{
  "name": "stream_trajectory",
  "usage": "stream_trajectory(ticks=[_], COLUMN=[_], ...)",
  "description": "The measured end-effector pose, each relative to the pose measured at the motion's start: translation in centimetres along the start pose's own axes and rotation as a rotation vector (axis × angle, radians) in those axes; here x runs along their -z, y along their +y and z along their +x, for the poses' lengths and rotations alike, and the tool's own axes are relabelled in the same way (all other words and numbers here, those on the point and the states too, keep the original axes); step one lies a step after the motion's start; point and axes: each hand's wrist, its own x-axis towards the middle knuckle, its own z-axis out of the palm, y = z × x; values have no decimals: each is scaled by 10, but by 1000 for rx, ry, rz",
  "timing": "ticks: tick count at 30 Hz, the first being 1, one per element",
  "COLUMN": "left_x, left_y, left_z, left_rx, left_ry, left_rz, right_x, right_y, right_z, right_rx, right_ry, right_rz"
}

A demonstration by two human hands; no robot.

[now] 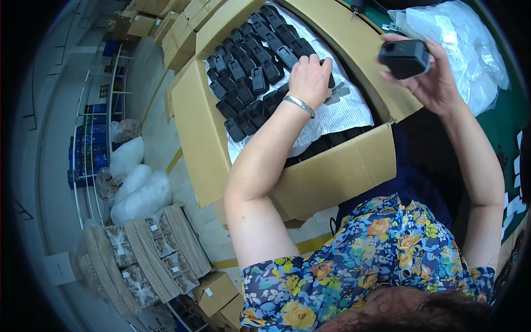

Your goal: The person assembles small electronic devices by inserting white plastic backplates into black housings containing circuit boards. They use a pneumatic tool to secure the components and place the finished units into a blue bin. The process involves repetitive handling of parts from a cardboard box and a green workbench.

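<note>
My left hand [311, 82], with a silver bangle at its wrist, is inside an open cardboard box [348, 166]. Its fingers curl over a black plastic housing [331, 77], which they mostly hide, just above a white printed sheet [345, 113]. Rows of similar black plastic housings [258, 79] lie on that sheet to the left of the hand. Raised to the right of the box, my right hand [440, 88] grips another black plastic housing [404, 57] between thumb and fingers, a block with rounded corners and a recess on its upper side.
Clear plastic bags with pale parts [464, 50] lie on a green work surface [500, 113] at the right. A tool with a thin metal tip [357, 8] shows at the top edge. Bundled cardboard [149, 260], white sacks [141, 188] and a shelf rack [91, 138] stand to the left.
</note>
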Motion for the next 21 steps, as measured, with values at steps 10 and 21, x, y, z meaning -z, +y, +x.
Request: stream_trajectory(ticks=[10,21], left_x=[22,10], left_y=[-5,21], left_z=[-19,2], left_rx=[-4,-142], left_ry=[100,261], left_rz=[-485,-549], right_x=[-31,-16], right_y=[18,22], right_z=[19,22], right_rx=[-168,-168], right_ry=[248,322], right_rz=[-171,-42])
